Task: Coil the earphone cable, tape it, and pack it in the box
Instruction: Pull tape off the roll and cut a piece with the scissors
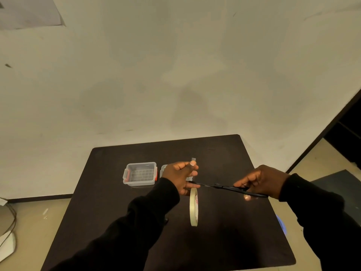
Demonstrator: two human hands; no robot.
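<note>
My left hand (180, 178) is raised above the dark table (117, 222), pinching a short strip of tape (193, 159) between thumb and fingers. The pale tape roll (194, 208) hangs edge-on below that hand. My right hand (261, 180) grips black scissors (224, 187), whose blades point left and reach the tape just under my left fingers. A clear plastic box (140, 174) with red latches stands open on the table behind my left hand. Its lid (163, 170) lies beside it, mostly hidden by my hand. The earphone cable is not visible.
A pale wall rises behind the table. Beige floor shows on both sides, with a cable and white object (7, 231) at the left and a blue object (281, 223) at the table's right edge. A dark opening is at the far right.
</note>
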